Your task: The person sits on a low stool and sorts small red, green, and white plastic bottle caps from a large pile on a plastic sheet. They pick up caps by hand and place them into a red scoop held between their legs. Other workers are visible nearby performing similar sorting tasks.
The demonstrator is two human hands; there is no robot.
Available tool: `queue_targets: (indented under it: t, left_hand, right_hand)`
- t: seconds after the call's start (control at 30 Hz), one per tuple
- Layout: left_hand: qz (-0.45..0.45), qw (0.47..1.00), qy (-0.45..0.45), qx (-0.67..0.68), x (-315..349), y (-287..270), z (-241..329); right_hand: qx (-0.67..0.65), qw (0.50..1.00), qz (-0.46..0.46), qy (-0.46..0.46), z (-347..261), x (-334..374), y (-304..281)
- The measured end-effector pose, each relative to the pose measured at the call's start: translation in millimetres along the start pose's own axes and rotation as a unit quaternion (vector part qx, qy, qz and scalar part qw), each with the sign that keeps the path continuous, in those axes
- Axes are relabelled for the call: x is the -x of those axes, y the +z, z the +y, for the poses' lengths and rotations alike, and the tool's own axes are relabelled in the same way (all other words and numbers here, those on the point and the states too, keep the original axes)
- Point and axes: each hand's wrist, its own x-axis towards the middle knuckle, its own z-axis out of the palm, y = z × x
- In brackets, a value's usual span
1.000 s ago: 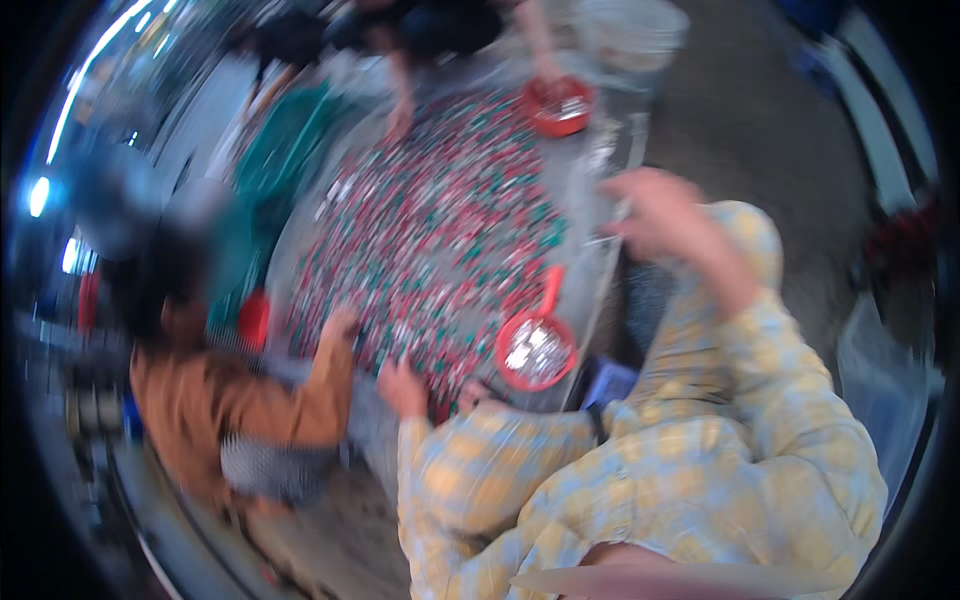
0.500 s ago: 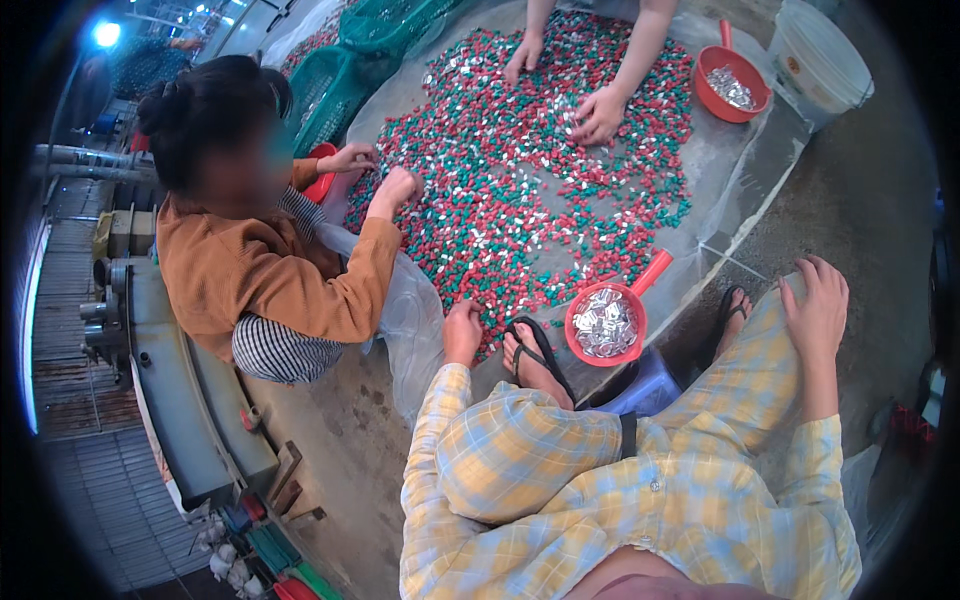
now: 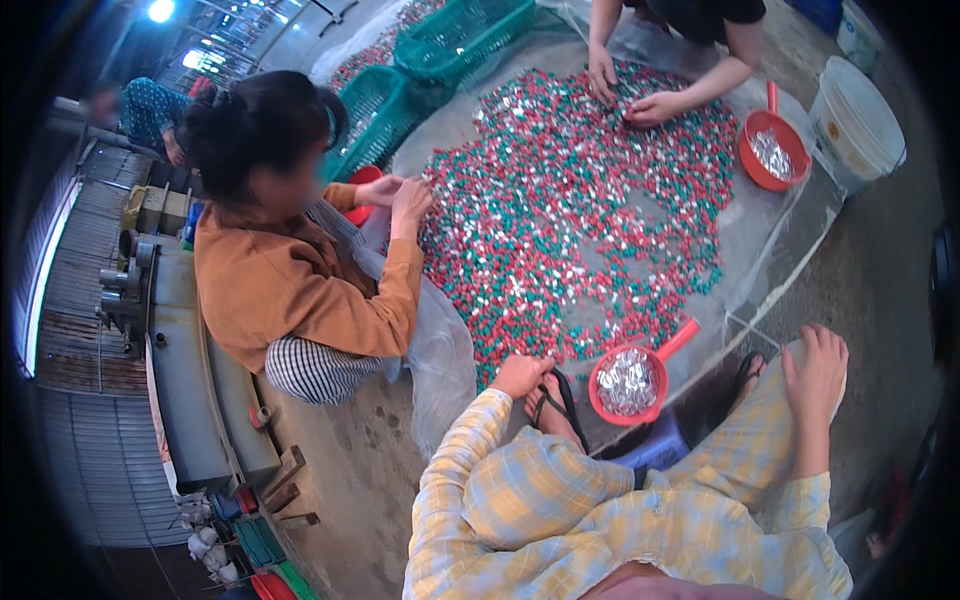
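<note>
A wide spread of small red, green and white pieces (image 3: 590,235) lies on a clear plastic sheet. My left hand (image 3: 522,375) is at its near edge, just beside my sandalled left foot (image 3: 555,408). Its fingers are drawn together, and whatever they may hold is too small to make out. To the right of that foot sits a red scoop (image 3: 662,352) filled with shiny silver pieces (image 3: 627,382). My right hand (image 3: 820,368) rests on my right knee, fingers stretched out and holding nothing.
On the left, a crouching person in a brown jacket (image 3: 290,275) handles pieces. Another person's hands (image 3: 655,108) work at the far side. A second red scoop (image 3: 797,165) and a white bucket (image 3: 857,125) stand at right. Green baskets (image 3: 465,40) lie at the back.
The whole view has shifted. My left hand has moved right along the near edge, closer to my foot. The far person's hands have come nearer each other. My right hand stays on my knee.
</note>
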Motion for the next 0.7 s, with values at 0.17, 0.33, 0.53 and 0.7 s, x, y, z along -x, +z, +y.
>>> queue_targets:
  t: [0.17, 0.33, 0.53, 0.7]
  left_hand:
    - [0.087, 0.987, -0.094, 0.1, 0, 11, -4]
    - [0.254, 0.889, -0.313, 0.217, -35, -13, 10]
    - [0.245, 0.919, -0.237, 0.2, -28, -152, 28]
    - [0.15, 0.957, -0.213, 0.129, -50, -288, 92]
  right_hand:
    - [-0.013, 1.0, -0.01, 0.021, 0, -6, 2]
    - [-0.021, 0.999, -0.018, 0.034, 11, -9, 14]
    - [-0.049, 0.986, -0.11, 0.119, 21, -30, 31]
    - [-0.163, 0.964, -0.141, 0.155, 70, -30, 22]
